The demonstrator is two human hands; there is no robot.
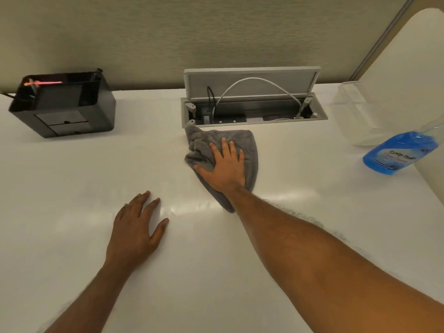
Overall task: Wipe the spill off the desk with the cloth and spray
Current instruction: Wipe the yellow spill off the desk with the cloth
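White desk against a beige partition, cloth pressed at mid-desk.
A black organiser sits at the back left. The left hand lies flat on bare desk, fingers straight. The right hand, fingers straight too, presses the grey cloth just before the open cable hatch. A faint streak beside it may be spill. The blue spray bottle is near the right edge.

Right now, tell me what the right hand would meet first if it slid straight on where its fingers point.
The right hand, flat on the grey cloth, points toward the open cable box set in the desk. Its near rim, just past the cloth, would probably come first.
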